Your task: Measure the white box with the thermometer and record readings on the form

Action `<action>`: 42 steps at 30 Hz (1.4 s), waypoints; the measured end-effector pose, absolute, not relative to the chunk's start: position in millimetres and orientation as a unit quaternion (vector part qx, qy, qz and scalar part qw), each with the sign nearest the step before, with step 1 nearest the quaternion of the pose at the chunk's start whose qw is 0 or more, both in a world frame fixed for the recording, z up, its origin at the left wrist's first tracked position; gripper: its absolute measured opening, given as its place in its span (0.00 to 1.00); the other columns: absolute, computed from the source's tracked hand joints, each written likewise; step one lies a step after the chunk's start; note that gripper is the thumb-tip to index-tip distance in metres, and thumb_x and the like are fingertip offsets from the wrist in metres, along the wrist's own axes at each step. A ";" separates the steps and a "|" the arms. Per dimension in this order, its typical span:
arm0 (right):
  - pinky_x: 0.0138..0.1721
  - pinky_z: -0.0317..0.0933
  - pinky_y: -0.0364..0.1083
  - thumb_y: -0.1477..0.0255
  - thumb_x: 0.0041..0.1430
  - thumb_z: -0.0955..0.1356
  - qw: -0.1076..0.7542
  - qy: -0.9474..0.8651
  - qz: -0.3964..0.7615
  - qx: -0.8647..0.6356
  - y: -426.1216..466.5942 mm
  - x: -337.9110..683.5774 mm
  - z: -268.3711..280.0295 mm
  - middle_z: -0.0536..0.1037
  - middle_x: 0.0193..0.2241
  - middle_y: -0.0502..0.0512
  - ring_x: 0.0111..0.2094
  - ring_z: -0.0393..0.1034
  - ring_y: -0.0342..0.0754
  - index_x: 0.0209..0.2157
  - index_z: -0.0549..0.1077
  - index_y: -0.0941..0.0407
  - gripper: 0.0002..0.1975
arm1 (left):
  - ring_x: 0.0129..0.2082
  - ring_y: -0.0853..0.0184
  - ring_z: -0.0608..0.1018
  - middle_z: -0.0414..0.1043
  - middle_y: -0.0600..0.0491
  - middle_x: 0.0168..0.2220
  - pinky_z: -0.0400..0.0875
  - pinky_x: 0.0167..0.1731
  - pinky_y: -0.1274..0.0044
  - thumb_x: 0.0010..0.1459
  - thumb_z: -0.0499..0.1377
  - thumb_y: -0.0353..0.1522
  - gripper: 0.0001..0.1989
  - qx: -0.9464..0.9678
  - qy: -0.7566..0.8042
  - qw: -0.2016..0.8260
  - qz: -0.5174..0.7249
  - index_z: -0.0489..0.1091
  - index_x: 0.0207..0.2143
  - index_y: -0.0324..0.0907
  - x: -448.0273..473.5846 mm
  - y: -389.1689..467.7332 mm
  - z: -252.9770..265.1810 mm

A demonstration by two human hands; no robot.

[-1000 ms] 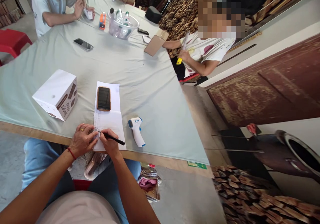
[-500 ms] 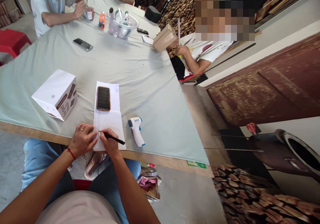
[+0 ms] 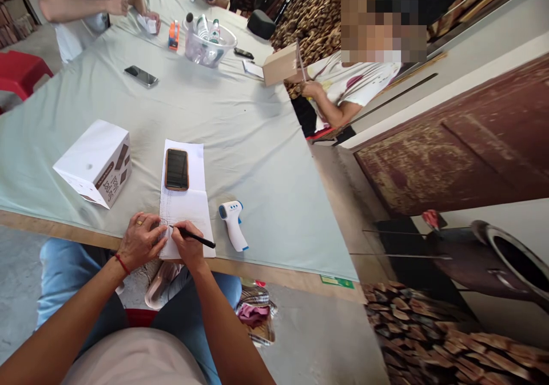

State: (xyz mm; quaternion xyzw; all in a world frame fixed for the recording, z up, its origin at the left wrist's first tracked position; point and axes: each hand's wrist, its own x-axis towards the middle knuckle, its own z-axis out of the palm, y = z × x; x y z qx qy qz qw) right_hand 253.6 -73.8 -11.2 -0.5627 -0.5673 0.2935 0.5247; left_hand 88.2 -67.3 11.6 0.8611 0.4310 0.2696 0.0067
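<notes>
Gripped in my right hand [image 3: 187,244] is a black pen [image 3: 197,237], its tip touching the lower page of an open notebook [image 3: 195,206]. Rows of small writing run along that page's left side. My left hand [image 3: 140,238] lies on the notebook's left edge with its fingers stretched out, holding nothing. On the far page rests a smartphone [image 3: 177,169] in an orange-brown case, its screen dark. To the right of the notebook lies a white and blue infrared thermometer [image 3: 233,225]. A white printed box [image 3: 95,162] stands to the left.
Farther along the cloth-covered table [image 3: 274,190] are another phone [image 3: 141,76], a clear basin [image 3: 209,53] with bottles and an orange box [image 3: 173,35]. One person sits at the far left; another at the right holds a cardboard box [image 3: 278,64]. Firewood [image 3: 429,333] is stacked lower right.
The person at the far left has raised an arm. At the right, the cardboard box has turned in the other person's hands. My hands and the pen look almost unmoved.
</notes>
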 end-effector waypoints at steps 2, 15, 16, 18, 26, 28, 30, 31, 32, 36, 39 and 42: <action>0.31 0.63 0.45 0.68 0.53 0.64 0.522 -0.570 0.293 -0.562 -73.7 253.7 -11.3 0.72 0.21 0.49 0.25 0.66 0.45 0.24 0.70 0.54 0.07 | 0.48 0.60 0.72 0.72 0.47 0.45 0.61 0.56 0.63 0.61 0.58 0.35 0.10 0.860 0.431 0.001 0.273 0.75 0.42 0.44 88.4 -67.1 11.9; 0.31 0.63 0.45 0.68 0.54 0.63 0.504 -0.585 0.269 -0.576 -73.3 254.1 -11.6 0.71 0.22 0.49 0.25 0.65 0.45 0.24 0.69 0.53 0.08 | 0.48 0.59 0.72 0.73 0.47 0.45 0.62 0.56 0.62 0.61 0.58 0.35 0.10 0.859 0.435 0.019 0.271 0.75 0.43 0.44 88.6 -67.3 11.7; 0.31 0.63 0.45 0.68 0.54 0.63 0.503 -0.585 0.269 -0.577 -73.2 254.1 -11.4 0.71 0.21 0.49 0.25 0.65 0.45 0.24 0.69 0.53 0.07 | 0.48 0.59 0.72 0.73 0.47 0.45 0.62 0.56 0.61 0.61 0.58 0.35 0.10 0.858 0.437 0.024 0.270 0.75 0.43 0.45 88.7 -67.2 11.7; 0.31 0.63 0.45 0.68 0.53 0.62 0.503 -0.583 0.269 -0.578 -73.3 254.1 -10.9 0.71 0.21 0.49 0.25 0.64 0.45 0.24 0.68 0.53 0.07 | 0.48 0.59 0.72 0.73 0.47 0.45 0.62 0.56 0.61 0.60 0.58 0.35 0.10 0.857 0.440 0.028 0.268 0.75 0.43 0.45 88.9 -67.2 11.6; 0.31 0.63 0.45 0.67 0.53 0.63 0.517 -0.571 0.273 -0.576 -73.7 253.8 -10.3 0.71 0.21 0.49 0.25 0.65 0.45 0.24 0.68 0.53 0.08 | 0.48 0.59 0.72 0.73 0.47 0.45 0.62 0.56 0.62 0.60 0.58 0.35 0.10 0.860 0.429 0.012 0.276 0.75 0.43 0.44 88.6 -67.1 11.4; 0.31 0.63 0.45 0.67 0.53 0.63 0.520 -0.560 0.276 -0.582 -73.7 253.9 -10.8 0.71 0.21 0.49 0.25 0.65 0.45 0.24 0.68 0.53 0.08 | 0.48 0.59 0.72 0.73 0.47 0.45 0.62 0.56 0.61 0.60 0.59 0.35 0.10 0.858 0.433 0.023 0.277 0.75 0.43 0.44 88.8 -66.9 11.5; 0.31 0.63 0.45 0.67 0.53 0.63 0.521 -0.556 0.278 -0.585 -73.7 254.2 -11.4 0.71 0.21 0.49 0.25 0.65 0.45 0.24 0.68 0.53 0.08 | 0.48 0.59 0.72 0.73 0.47 0.45 0.62 0.56 0.61 0.60 0.58 0.35 0.10 0.856 0.437 0.032 0.274 0.76 0.43 0.45 89.1 -66.8 11.8; 0.31 0.63 0.45 0.67 0.53 0.63 0.521 -0.557 0.278 -0.585 -73.5 254.4 -11.7 0.71 0.21 0.49 0.25 0.65 0.45 0.24 0.68 0.53 0.08 | 0.48 0.59 0.72 0.73 0.47 0.45 0.62 0.56 0.61 0.60 0.58 0.35 0.10 0.856 0.438 0.034 0.273 0.76 0.43 0.45 89.3 -66.8 11.9; 0.32 0.63 0.45 0.67 0.53 0.63 0.520 -0.559 0.277 -0.584 -73.3 254.7 -12.1 0.71 0.21 0.49 0.25 0.65 0.45 0.24 0.68 0.53 0.08 | 0.48 0.59 0.72 0.73 0.47 0.45 0.62 0.56 0.61 0.60 0.58 0.35 0.10 0.855 0.439 0.034 0.272 0.76 0.43 0.45 89.3 -66.8 11.9; 0.31 0.63 0.45 0.67 0.53 0.63 0.516 -0.566 0.275 -0.581 -72.3 255.4 -13.9 0.70 0.21 0.49 0.25 0.65 0.45 0.24 0.68 0.53 0.08 | 0.48 0.60 0.72 0.73 0.47 0.45 0.63 0.55 0.62 0.60 0.58 0.35 0.10 0.856 0.439 0.023 0.272 0.76 0.43 0.45 89.1 -66.6 11.1; 0.31 0.63 0.45 0.68 0.53 0.63 0.517 -0.572 0.263 -0.579 -73.5 254.4 -15.3 0.70 0.21 0.48 0.25 0.64 0.45 0.23 0.67 0.53 0.07 | 0.47 0.60 0.71 0.73 0.47 0.45 0.63 0.55 0.63 0.61 0.58 0.36 0.10 0.858 0.436 0.010 0.270 0.75 0.43 0.44 88.7 -66.6 10.2; 0.32 0.64 0.45 0.69 0.57 0.63 0.539 -0.563 0.229 -0.584 -75.9 253.9 -15.3 0.71 0.23 0.49 0.26 0.65 0.45 0.26 0.68 0.54 0.07 | 0.48 0.59 0.71 0.72 0.47 0.45 0.63 0.54 0.63 0.60 0.59 0.35 0.10 0.858 0.434 0.005 0.274 0.75 0.42 0.43 88.5 -66.8 10.2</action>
